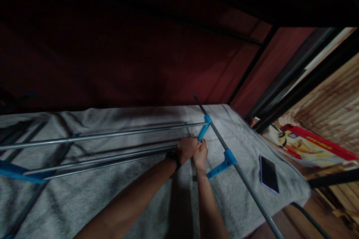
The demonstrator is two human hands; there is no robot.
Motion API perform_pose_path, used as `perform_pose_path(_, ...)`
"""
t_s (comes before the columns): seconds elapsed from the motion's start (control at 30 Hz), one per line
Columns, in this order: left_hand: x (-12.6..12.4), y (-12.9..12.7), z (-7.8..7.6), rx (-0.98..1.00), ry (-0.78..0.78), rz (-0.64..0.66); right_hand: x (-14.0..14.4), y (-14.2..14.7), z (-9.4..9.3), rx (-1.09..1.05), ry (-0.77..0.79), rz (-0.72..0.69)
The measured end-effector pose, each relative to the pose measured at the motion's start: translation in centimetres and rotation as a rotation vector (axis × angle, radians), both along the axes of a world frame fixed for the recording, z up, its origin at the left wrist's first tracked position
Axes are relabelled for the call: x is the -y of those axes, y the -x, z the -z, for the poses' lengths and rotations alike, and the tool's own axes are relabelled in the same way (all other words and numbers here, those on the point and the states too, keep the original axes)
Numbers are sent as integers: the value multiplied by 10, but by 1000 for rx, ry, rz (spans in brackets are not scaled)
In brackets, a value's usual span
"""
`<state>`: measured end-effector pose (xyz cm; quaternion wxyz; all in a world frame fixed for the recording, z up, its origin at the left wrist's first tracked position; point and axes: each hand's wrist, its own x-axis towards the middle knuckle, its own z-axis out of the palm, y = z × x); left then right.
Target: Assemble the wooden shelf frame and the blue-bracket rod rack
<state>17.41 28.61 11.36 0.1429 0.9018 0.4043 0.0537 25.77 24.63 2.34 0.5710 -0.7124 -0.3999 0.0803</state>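
Both my hands meet over the grey blanket at a half-built rack frame of metal tubes and blue plastic joints. My left hand (187,150), with a dark band at its wrist, is closed round the right end of a thin metal tube (134,154). Right beside it, my right hand (201,155) is closed at the lower end of a blue plastic connector (203,131). The fingers hide the spot where tube and connector come together. A second blue connector (223,165) angles off the long side tube (251,190) to the right of my hands.
The grey blanket (112,201) lies under the frame. An upper crosswise tube (120,134) runs left from the connector. At left is another blue bracket (19,171). A phone (269,173) lies at right, near a red and yellow box (316,143). A dark red curtain (126,63) hangs behind.
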Motion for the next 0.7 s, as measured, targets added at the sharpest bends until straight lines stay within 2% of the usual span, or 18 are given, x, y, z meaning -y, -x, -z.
perform_pose_path(0.13, 0, -1, 3, -21, -46, 31, 0, 0, 1, -45, -2, -58)
perform_pose_path(0.33, 3, 0, -1, -34, -40, 35, 1, 0, -2, -55, 3, -88)
perform_pose_path(0.57, 6, 0, -3, -53, -100, -11, 2, 2, -9, -45, -37, -115)
perform_pose_path(0.7, 4, 0, -5, -78, -42, 18, 2, 4, -10, -45, -51, -112)
